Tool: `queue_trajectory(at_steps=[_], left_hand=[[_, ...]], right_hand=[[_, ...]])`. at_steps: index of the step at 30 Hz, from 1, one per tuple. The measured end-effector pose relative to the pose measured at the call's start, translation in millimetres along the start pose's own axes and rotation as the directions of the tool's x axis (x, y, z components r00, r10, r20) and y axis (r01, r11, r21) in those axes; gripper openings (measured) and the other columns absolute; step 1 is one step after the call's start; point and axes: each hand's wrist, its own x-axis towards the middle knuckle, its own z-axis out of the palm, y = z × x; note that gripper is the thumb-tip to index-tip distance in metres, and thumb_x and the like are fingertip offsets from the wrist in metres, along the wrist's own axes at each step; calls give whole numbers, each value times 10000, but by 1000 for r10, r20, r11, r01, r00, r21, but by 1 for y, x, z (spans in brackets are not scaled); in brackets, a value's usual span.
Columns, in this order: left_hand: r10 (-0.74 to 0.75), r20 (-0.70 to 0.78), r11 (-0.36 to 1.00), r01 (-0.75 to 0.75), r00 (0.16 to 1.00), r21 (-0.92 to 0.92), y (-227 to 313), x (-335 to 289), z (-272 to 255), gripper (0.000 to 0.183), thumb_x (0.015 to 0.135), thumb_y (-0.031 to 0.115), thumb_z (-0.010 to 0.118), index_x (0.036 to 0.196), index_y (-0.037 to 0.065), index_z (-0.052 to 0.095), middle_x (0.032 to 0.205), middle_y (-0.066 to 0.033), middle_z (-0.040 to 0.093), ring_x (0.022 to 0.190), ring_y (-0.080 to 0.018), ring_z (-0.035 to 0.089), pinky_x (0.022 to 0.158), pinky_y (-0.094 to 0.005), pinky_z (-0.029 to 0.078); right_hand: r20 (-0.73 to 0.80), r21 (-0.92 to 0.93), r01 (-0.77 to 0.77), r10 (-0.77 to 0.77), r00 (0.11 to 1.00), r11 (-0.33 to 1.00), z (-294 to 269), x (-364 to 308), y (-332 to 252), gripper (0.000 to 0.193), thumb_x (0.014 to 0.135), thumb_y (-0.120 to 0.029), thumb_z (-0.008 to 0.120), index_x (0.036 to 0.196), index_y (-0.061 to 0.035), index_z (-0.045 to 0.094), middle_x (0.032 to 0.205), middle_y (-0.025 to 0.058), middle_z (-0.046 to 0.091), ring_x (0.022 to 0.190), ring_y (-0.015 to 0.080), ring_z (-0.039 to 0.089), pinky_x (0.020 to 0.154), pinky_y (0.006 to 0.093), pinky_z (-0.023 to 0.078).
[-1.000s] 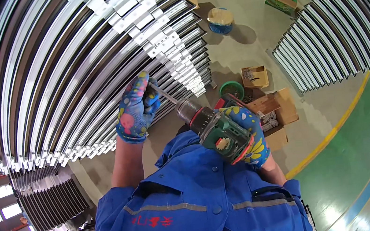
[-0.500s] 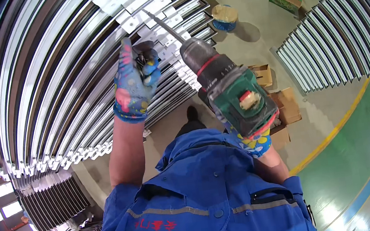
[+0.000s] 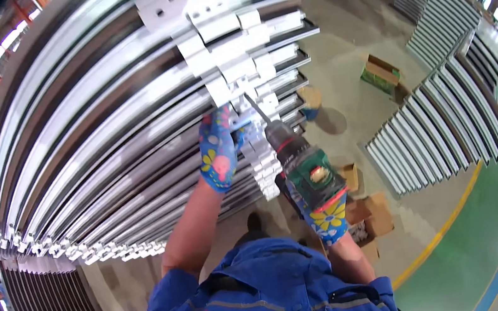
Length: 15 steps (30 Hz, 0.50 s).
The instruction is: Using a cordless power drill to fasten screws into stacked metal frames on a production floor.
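My right hand [image 3: 329, 222], in a patterned glove, grips a green and black cordless drill [image 3: 310, 175]. Its long bit [image 3: 257, 108] points away from me, and the tip meets the white metal brackets [image 3: 219, 90] on the stacked frames. My left hand [image 3: 218, 153], gloved in blue with coloured dots, is beside the bit with its fingertips at a bracket. Its fingers are partly curled; the small dark screws seen in them earlier are mostly hidden now. Long silvery metal frames [image 3: 113, 136] stand in a row under and to the left of that hand.
On the right stands another row of metal frames [image 3: 437, 135]. An open green carton [image 3: 381, 75] and a round blue-sided tub [image 3: 311, 101] are on the floor. Open cardboard boxes [image 3: 372, 217] lie right of my legs, near a yellow floor line [image 3: 441, 233].
My view has tipped up toward the frames. Both hands have moved forward; the left has reached a bracket, and the drill has come down so its tip is at the brackets beside it.
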Motion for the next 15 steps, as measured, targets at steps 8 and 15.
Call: queue_trajectory(at_steps=[8, 15], left_hand=[[23, 11, 991, -21, 1000, -135, -22, 1, 1, 435, 848, 342, 585, 1204, 141, 437, 1067, -28, 533, 984, -150, 520, 740, -357, 483], [50, -6, 934, -49, 999, -353, -32, -2, 4, 333, 872, 307, 554, 1152, 143, 483, 1026, -11, 531, 937, -127, 522, 770, -389, 476]], right_hand=[[-17, -20, 90, -90, 996, 996, -6, 4, -5, 294, 724, -83, 635, 1014, -87, 590, 943, 93, 622, 852, 218, 606, 732, 284, 481], [3, -163, 161, -162, 987, 973, -10, 12, -10, 249, 709, -162, 610, 944, -85, 587, 879, 79, 586, 826, 265, 572, 696, 342, 467]])
